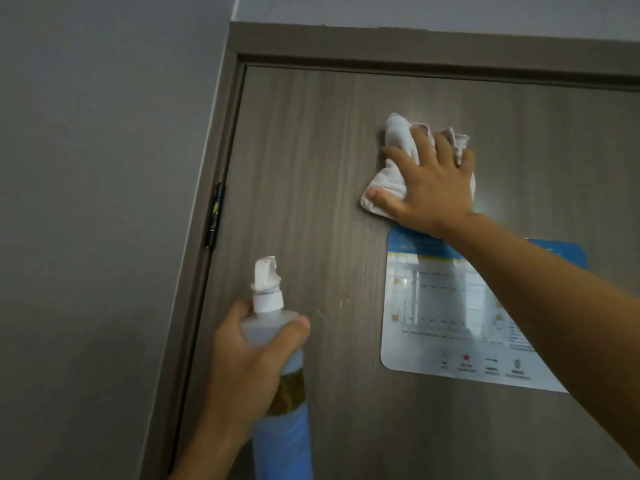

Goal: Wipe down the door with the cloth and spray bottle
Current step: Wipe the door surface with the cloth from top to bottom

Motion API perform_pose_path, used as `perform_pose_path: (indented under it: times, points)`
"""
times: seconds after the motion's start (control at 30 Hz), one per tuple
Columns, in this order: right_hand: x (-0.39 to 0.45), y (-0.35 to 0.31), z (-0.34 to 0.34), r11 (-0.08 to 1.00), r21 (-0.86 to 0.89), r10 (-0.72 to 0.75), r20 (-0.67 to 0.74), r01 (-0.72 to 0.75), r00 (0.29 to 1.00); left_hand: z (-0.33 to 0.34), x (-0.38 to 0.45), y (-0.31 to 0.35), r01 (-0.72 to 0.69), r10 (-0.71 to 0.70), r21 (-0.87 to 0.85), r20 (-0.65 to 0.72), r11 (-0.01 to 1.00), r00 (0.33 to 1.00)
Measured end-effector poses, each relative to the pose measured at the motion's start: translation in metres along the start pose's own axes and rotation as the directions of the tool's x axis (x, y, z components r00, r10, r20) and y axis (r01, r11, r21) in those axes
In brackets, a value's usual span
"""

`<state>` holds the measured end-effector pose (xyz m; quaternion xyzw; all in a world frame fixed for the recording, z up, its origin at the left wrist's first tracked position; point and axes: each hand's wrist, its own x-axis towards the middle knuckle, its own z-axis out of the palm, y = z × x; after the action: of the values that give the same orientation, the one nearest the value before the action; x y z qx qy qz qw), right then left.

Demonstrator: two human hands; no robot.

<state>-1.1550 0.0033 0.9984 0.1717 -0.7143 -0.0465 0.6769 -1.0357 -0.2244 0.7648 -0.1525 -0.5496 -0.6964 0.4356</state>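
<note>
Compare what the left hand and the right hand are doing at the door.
The left hand curls round the spray bottle, a closed grip held off the door; the right hand lies spread, pressing the white cloth flat against the door. The left hand sits low near the hinge side; the right hand is higher, above the posted notice. Both are bare.

Under the right hand (433, 188), a soft white cloth (388, 181) is lying crumpled against a door (311, 168) showing a matt grey-brown wood grain. Just below that wrist, a glossy laminated sign (443, 313) is catching reflections. In the left hand (249, 368), a translucent plastic bottle (277, 375) is showing a smooth white nozzle.
</note>
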Motion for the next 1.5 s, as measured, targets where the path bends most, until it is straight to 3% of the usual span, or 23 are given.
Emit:
perform_pose_path:
  times: [0.2, 0.3, 0.43, 0.63, 0.83, 1.0, 1.17, 1.27, 1.33, 1.5]
  points:
    - [0.002, -0.02, 0.001, 0.997, 0.036, 0.07, 0.031, -0.071, 0.997, -0.026, 0.004, 0.009, -0.077, 0.068, 0.093, 0.094, 0.993, 0.993]
    - [0.0, -0.047, 0.006, 0.997, 0.036, 0.073, 0.038, -0.075, 0.997, -0.036, -0.004, 0.002, -0.034, 0.026, 0.085, 0.088, 0.996, 0.996]
    - [-0.026, -0.083, 0.015, 1.0, 0.017, -0.025, 0.024, 0.024, 0.999, -0.051, -0.017, -0.006, 0.066, -0.068, 0.037, 0.063, 0.997, 0.996]
    - [-0.127, -0.129, 0.017, 0.992, 0.032, -0.123, 0.126, 0.119, 0.984, -0.063, -0.024, -0.018, 0.119, -0.121, 0.075, 0.028, 0.99, 0.992]
    - [-0.246, -0.157, 0.027, 0.976, 0.026, -0.217, 0.171, 0.215, 0.961, -0.08, -0.023, -0.012, 0.128, -0.134, 0.06, 0.113, 0.99, 0.985]
    - [-0.219, -0.156, 0.026, 0.986, 0.02, -0.167, 0.173, 0.167, 0.971, -0.094, -0.028, -0.014, 0.101, -0.104, 0.026, 0.117, 0.995, 0.988]
    - [-0.116, -0.16, 0.022, 0.993, 0.015, 0.118, 0.107, -0.12, 0.987, -0.111, -0.043, -0.024, 0.122, -0.133, 0.087, 0.126, 0.989, 0.983]
    - [-0.086, -0.167, 0.023, 0.982, 0.013, 0.186, 0.097, -0.188, 0.978, -0.113, -0.044, -0.029, 0.086, -0.107, 0.147, 0.139, 0.985, 0.984]
    - [-0.096, -0.167, 0.024, 0.984, 0.015, 0.177, 0.089, -0.179, 0.98, -0.112, -0.043, -0.031, 0.059, -0.083, 0.166, 0.141, 0.984, 0.987]
    - [-0.176, -0.174, 0.026, 1.0, 0.017, -0.003, 0.151, 0.001, 0.989, -0.112, -0.042, -0.032, -0.024, -0.003, 0.219, 0.123, 0.975, 0.992]
